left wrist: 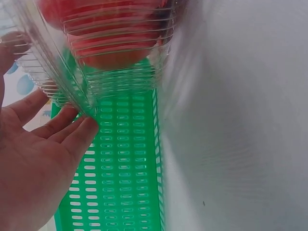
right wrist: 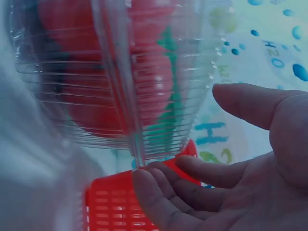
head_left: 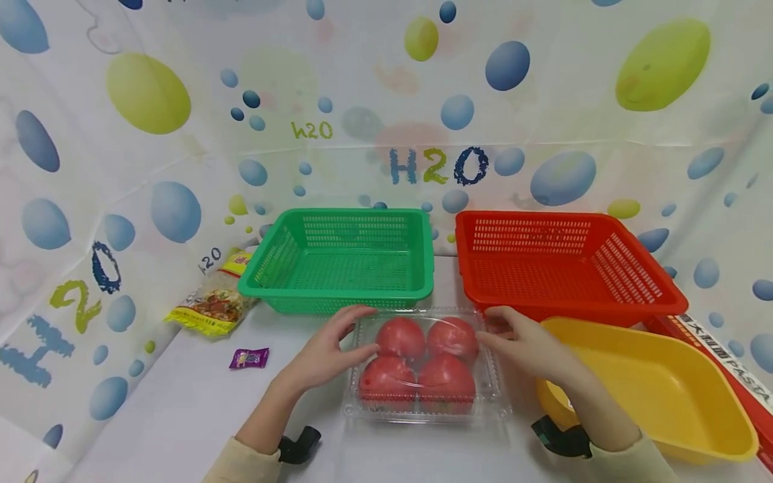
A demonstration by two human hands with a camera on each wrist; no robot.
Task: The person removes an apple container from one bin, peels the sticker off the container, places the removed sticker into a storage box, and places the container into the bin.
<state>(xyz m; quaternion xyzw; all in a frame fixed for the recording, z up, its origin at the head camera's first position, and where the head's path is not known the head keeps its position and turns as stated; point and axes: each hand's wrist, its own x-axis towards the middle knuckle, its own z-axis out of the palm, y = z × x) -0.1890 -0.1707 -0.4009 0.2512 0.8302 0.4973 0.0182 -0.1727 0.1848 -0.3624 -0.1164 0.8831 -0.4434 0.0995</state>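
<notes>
A clear plastic clamshell box with several red tomatoes inside lies on the white table, lid closed. At its left side is my left hand, thumb spread over the lid's edge and fingers stretched along the side. In the left wrist view, the fingertips touch the box's flange. My right hand is at the opposite side. The right wrist view shows its loosely bent fingers at the flange, while the thumb stands away from them. Neither hand is closed round the box.
Behind the box stand a green basket and a red basket. A yellow tub sits at the right, beside a red PASTA package. To the left lie a purple-wrapped sweet and a yellow-labelled food bag. A patterned curtain hangs behind.
</notes>
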